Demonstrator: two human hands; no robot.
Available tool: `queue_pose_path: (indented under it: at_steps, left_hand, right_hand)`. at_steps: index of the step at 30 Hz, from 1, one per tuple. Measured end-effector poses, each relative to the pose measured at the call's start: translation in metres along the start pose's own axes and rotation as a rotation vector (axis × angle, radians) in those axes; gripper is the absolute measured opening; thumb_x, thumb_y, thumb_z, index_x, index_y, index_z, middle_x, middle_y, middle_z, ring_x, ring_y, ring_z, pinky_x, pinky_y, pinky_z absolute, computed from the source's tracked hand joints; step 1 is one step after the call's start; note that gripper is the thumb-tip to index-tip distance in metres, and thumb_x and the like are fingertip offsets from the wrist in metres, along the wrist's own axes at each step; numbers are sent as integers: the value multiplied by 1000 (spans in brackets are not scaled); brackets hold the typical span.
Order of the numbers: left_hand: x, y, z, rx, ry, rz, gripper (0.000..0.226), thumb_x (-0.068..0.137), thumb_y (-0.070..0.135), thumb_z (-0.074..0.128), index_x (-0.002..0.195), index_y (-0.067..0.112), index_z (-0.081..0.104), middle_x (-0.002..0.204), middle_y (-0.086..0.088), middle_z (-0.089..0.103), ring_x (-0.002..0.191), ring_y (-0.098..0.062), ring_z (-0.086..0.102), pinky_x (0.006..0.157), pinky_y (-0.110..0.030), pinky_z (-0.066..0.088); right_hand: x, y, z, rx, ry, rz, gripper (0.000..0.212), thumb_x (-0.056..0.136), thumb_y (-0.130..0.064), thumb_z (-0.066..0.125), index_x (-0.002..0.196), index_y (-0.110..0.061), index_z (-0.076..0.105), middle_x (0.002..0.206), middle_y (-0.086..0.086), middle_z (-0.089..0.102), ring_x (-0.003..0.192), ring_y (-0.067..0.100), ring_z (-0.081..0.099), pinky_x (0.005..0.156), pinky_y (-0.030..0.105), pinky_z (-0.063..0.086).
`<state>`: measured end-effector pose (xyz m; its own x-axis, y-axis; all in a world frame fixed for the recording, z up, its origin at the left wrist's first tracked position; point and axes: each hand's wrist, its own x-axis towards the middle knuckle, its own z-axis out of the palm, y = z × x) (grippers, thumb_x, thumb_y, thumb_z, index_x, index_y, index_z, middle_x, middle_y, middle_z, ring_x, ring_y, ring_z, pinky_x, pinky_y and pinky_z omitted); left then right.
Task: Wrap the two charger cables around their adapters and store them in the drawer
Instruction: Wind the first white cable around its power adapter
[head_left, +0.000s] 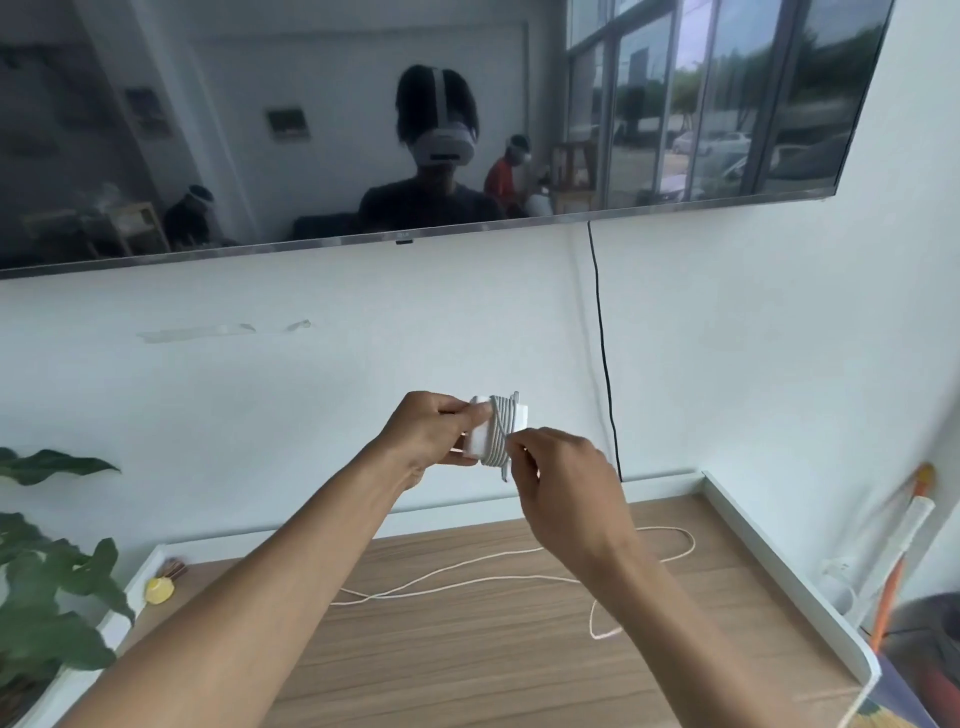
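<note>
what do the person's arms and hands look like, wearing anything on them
Both are bare. The left hand and right hand have no gloves, and no ring, watch or bracelet shows. The left forearm and right forearm are uncovered as far as the frame edge; no sleeve is in view.

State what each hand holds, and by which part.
Left hand grips the adapter by its left end; right hand pinches the wound cable near its loose end.
</note>
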<state>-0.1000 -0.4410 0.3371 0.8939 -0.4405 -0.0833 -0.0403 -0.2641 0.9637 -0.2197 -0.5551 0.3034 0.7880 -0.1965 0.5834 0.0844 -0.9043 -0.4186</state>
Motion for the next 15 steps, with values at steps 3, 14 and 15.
queue_pose_path:
  at_steps: [3,14,15]
  left_hand:
    - [-2,7,-1,-172,-21,-73,24,89,22,67,94,-1,67,85,-12,70,64,-22,69,66,-34,62]
    - [-7,16,-2,-328,-128,-29,30,88,24,65,100,-4,68,87,-10,70,67,-24,71,61,-33,61]
    - [-8,17,0,-321,-154,-11,32,88,25,64,101,-4,68,87,-10,70,69,-24,70,63,-34,61]
  right_hand:
    - [-12,-8,10,30,36,-11,18,94,-22,42,78,-19,50,67,-3,51,59,28,45,51,35,39]
    - [-27,19,44,342,99,89,24,97,-24,50,78,-15,60,54,-4,41,51,15,33,50,34,34]
    - [-26,21,44,388,89,123,27,97,-26,51,77,-12,61,53,0,43,50,16,32,50,35,35]
